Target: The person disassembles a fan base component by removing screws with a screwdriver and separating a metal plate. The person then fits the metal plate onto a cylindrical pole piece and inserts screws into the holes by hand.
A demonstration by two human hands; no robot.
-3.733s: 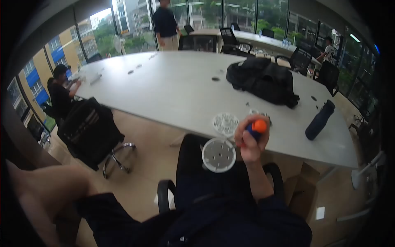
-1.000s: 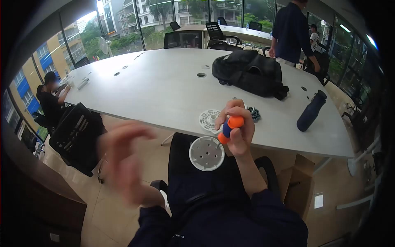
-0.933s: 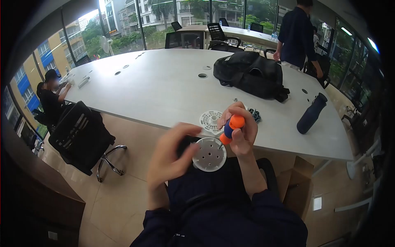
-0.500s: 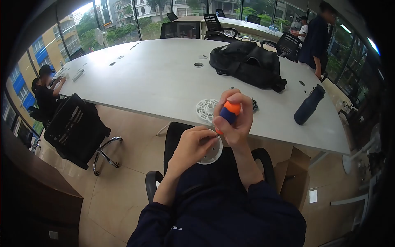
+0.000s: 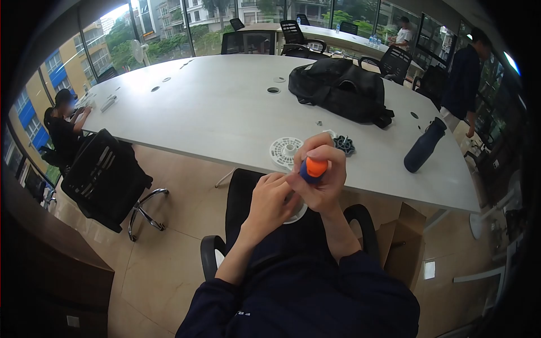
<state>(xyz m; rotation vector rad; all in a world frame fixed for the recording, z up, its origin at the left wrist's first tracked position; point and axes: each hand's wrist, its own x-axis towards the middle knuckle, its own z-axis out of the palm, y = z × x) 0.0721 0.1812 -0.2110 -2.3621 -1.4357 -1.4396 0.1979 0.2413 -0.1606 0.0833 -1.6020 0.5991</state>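
My right hand (image 5: 327, 188) is closed around the orange-and-blue handle of a screwdriver (image 5: 316, 167), with the handle's end facing up toward me. Its shaft is hidden behind the fingers. Right beside it, my left hand (image 5: 266, 204) has its fingers pinched together near the tool's lower end; what they grip is hidden. Below the hands, a white round plastic part (image 5: 299, 214) shows only partly, over my lap. At the table edge beyond my hands lies a white slotted disc (image 5: 279, 151). A dark green knob-like wheel (image 5: 344, 145) rests on the table just past my right hand.
On the white table (image 5: 214, 107) lie a black backpack (image 5: 344, 87) and a dark blue bottle (image 5: 424, 145). An office chair (image 5: 104, 177) stands left, a cardboard box (image 5: 401, 239) right. One person (image 5: 67, 121) sits far left; another (image 5: 463, 79) stands at right.
My right hand has moved slightly down and the screwdriver handle has tipped more toward me. My hands are closer together, uncovering the dark wheel. The standing person has moved right.
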